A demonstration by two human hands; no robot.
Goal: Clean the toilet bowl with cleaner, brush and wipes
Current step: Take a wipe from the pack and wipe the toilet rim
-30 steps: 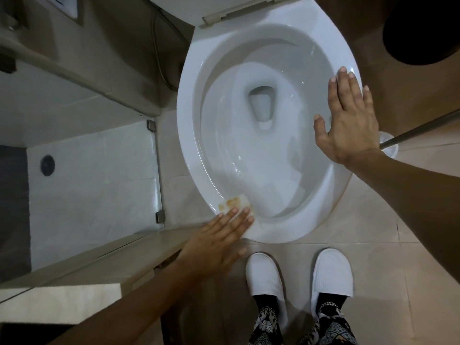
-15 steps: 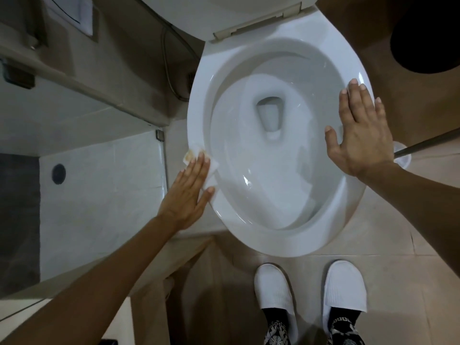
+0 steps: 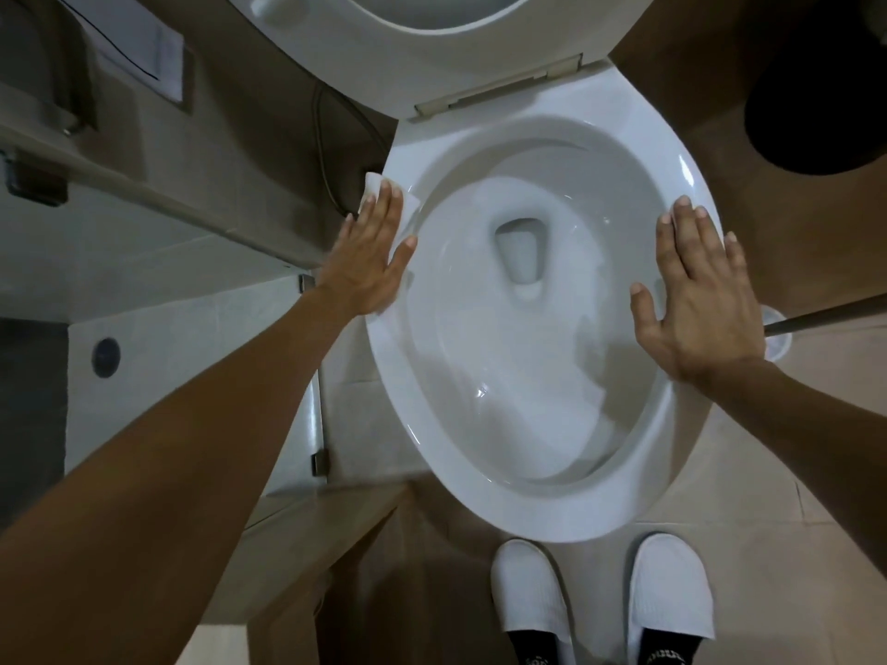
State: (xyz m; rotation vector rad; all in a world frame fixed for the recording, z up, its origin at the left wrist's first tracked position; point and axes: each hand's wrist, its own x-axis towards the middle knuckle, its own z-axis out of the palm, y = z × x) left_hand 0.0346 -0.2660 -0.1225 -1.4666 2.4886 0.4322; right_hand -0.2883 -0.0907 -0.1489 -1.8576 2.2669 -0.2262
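Observation:
The white toilet bowl [image 3: 566,515] fills the middle of the view, seat and lid [image 3: 422,55] raised at the top. My left hand [image 3: 367,254] lies flat with straight fingers on a white wipe [image 3: 372,184], pressing it on the bowl's left rim. The wipe pokes out beyond my fingertips and beside my thumb. My right hand [image 3: 696,295] rests flat with spread fingers on the right rim. Water sits around the drain [image 3: 521,254].
A toilet brush handle [image 3: 835,312] and its white holder [image 3: 775,338] stand just right of the bowl. A dark bin [image 3: 816,108] is at the top right. A glass shower partition with hinges [image 3: 319,460] runs along the left. My white slippers [image 3: 530,597] stand before the bowl.
My left hand has slid the wipe from the front-left of the rim up along the left side toward the hinge. My right hand stays on the right rim. The camera has tilted closer.

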